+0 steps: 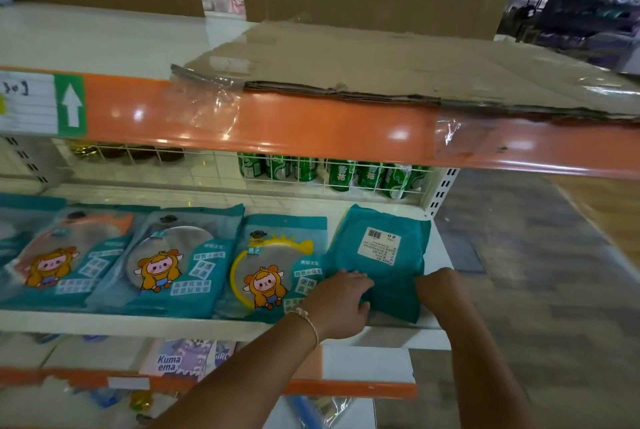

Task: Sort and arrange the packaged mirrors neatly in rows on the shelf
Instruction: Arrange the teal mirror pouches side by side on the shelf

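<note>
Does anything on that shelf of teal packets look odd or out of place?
Yes. The rightmost teal mirror packet, held by the left hand and right hand, lies back side up, barcode label showing, while its three neighbours, such as the yellow-rimmed mirror packet, show cartoon fronts.

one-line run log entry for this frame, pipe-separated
step: placing face-down teal mirror pack at right end of row | left hand: grips its near-left edge | right hand: on its near-right edge, grip unclear | shelf: three packs face-up to the left

Teal mirror packs are printed w/ orange-and-pink cartoon figures; one mirror rim is yellow. Shelf edge strip is orange; cans green, prob. w/ white lettering.
</note>
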